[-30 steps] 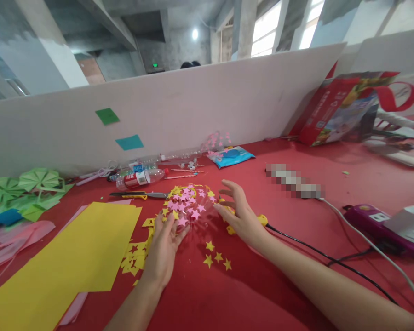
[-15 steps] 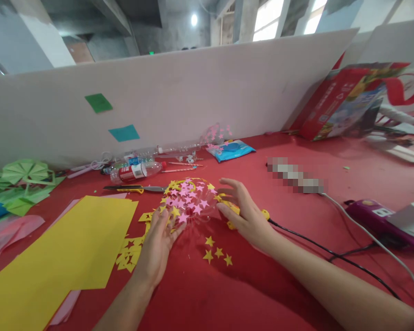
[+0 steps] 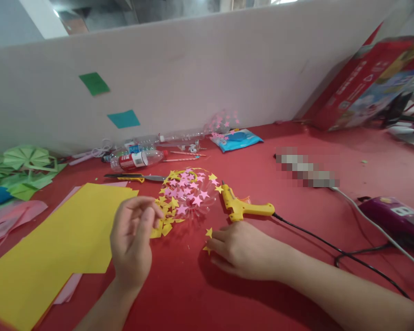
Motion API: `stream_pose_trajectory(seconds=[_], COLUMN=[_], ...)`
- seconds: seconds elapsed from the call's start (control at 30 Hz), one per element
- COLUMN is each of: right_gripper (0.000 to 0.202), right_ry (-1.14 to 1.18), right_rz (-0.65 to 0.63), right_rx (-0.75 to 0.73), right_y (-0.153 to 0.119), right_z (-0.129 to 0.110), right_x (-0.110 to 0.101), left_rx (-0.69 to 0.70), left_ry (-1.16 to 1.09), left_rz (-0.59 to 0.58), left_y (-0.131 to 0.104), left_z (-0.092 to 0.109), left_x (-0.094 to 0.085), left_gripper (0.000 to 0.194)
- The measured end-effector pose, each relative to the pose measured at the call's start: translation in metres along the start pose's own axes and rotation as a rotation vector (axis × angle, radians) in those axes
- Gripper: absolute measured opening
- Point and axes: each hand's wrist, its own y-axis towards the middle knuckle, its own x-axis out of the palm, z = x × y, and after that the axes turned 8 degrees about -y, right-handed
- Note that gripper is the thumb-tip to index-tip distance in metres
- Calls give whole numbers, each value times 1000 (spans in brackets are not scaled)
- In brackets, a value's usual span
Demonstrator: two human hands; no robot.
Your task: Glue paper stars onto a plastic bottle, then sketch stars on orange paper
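Note:
My right hand [image 3: 239,250] is palm down low over the red table, fingers apart beside two small yellow paper stars [image 3: 209,233]; its underside is hidden. My left hand [image 3: 133,241] is raised by the yellow sheets, its fingers loosely curled and nothing visible in them. Between and beyond the hands stands a clear plastic piece covered with pink and yellow stars [image 3: 197,200]. Yellow paper scraps [image 3: 166,228] lie at its left side. A yellow hot glue gun [image 3: 248,208] lies just beyond my right hand, its nozzle pointing away.
Yellow paper sheets [image 3: 79,230] cover the left side. A utility knife [image 3: 131,178], plastic bottle [image 3: 138,160] and blue packet [image 3: 238,139] lie farther back. A black cord [image 3: 307,234] runs right, near a purple case [image 3: 393,220]. A white partition [image 3: 179,78] closes the back.
My right hand has come down and nearer, from beside the glue gun to the loose stars, uncovering the gun. My left hand has drawn back left from the star-covered piece, its fingers curling.

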Motion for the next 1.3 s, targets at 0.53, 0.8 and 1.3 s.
stream_pose_trajectory(seconds=[0.53, 0.8, 1.3], right_gripper=[20, 30, 16], right_ry=[-105, -52, 339], right_rz=[235, 466, 383], right_rx=[56, 54, 241], right_y=[0, -2, 1], right_z=[-6, -10, -12], right_x=[6, -16, -7], left_rx=[-631, -1035, -1003], left_ry=[29, -469, -315], left_rz=[-455, -407, -523], left_y=[-32, -36, -32], left_z=[2, -7, 1], left_x=[23, 27, 35], left_gripper=[29, 28, 32])
